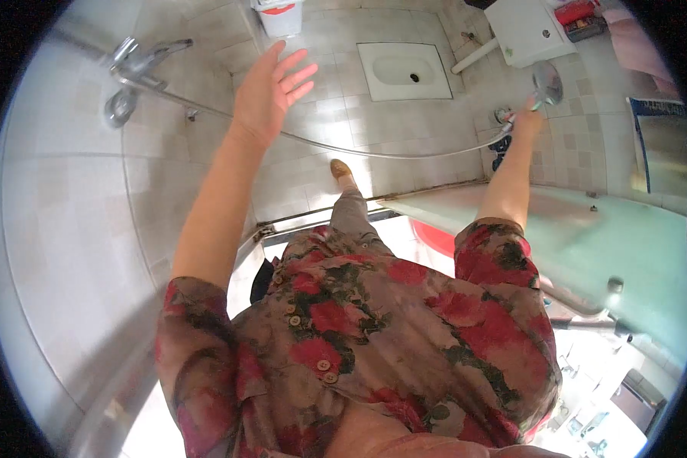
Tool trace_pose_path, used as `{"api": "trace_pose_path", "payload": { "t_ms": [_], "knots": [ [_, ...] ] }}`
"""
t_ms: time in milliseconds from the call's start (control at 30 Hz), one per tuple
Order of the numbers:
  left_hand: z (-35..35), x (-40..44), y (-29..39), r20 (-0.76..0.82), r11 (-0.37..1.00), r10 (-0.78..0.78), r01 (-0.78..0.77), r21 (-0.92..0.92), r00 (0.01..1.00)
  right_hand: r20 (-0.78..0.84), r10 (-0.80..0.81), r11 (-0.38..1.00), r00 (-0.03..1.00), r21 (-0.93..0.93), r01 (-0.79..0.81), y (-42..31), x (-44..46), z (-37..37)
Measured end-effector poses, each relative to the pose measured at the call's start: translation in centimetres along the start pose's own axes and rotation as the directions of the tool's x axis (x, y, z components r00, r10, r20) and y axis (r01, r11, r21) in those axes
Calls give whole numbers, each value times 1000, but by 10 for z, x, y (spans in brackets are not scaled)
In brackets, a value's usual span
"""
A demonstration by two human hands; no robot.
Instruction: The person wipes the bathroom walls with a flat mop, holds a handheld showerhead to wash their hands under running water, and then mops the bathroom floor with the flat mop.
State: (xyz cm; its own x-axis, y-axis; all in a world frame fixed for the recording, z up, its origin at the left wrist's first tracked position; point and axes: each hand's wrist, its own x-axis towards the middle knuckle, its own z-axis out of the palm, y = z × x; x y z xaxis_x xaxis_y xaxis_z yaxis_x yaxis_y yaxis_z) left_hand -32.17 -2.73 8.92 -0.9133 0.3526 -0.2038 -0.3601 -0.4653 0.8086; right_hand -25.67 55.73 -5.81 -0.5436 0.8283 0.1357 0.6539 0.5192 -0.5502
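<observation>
My right hand is closed round the handle of a shower head at the upper right. From it a metal hose sags across the view to a chrome faucet on the left wall. My left hand is raised at the upper left of centre, fingers spread, holding nothing. The hose passes behind the left wrist. Beyond the hose, a white squat toilet is set in the tiled floor.
A white bin with a red mark stands at the top. At the upper right hangs a white cabinet, with a pipe beside it. A pale green bathtub lies to the right. One brown shoe shows below the hose.
</observation>
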Motion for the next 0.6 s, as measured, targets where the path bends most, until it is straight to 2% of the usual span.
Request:
{"api": "trace_pose_path", "payload": {
  "t_ms": [33, 100, 167, 233, 267, 300, 333, 367, 400, 433, 467, 533, 600],
  "knots": [
    [-1, -16, 3, 4, 1000, 8, -9, 8, 1000, -49, -246, 951, 968, -207, 231, 14, -5, 11],
    [-1, -40, 7, 2, 1000, -9, 8, 11, 1000, -19, -170, 958, 985, -238, 161, -30, -70, 2],
    [-2, -57, 5, 10, 1000, -20, 20, -9, 1000, 98, 6, 985, 995, 173, -23, -96, -161, -32],
    [-6, -75, -5, 11, 999, -35, 35, -26, 999, 52, -108, 979, 993, 181, 97, -97, -211, -14],
    [-9, -81, -11, -3, 998, -51, 51, -36, 999, 109, -165, 975, 980, 165, 146, -113, -248, -24],
    [-11, -86, -15, -16, 997, -65, 64, -46, 998, 142, -263, 964, 954, 67, 255, -118, -277, -21],
    [-13, -92, -18, -11, 997, -63, 63, -44, 998, 161, -378, 923, 912, -17, 385, -123, -305, -19],
    [-14, -98, -20, -19, 996, -77, 77, -39, 997, 264, -428, 894, 864, -14, 448, -125, -332, -19],
    [-16, -104, -23, -26, 995, -90, 89, -33, 996, 363, -469, 840, 805, -99, 533, -125, -355, -13],
    [-19, -108, -26, -22, 996, -86, 86, -30, 996, 455, -530, 765, 715, -108, 635, -129, -376, -14],
    [-24, -113, -30, -36, 997, -72, 71, -25, 997, 530, -561, 713, 636, -81, 696, -134, -395, -17],
    [-33, -118, -38, -45, 998, -61, 61, -16, 997, 543, -699, 535, 466, -36, 844, -127, -422, -3],
    [-41, -120, -46, -76, 998, -63, 61, -25, 995, 603, -712, 468, 360, 25, 883, -125, -430, 0]
  ]
}}
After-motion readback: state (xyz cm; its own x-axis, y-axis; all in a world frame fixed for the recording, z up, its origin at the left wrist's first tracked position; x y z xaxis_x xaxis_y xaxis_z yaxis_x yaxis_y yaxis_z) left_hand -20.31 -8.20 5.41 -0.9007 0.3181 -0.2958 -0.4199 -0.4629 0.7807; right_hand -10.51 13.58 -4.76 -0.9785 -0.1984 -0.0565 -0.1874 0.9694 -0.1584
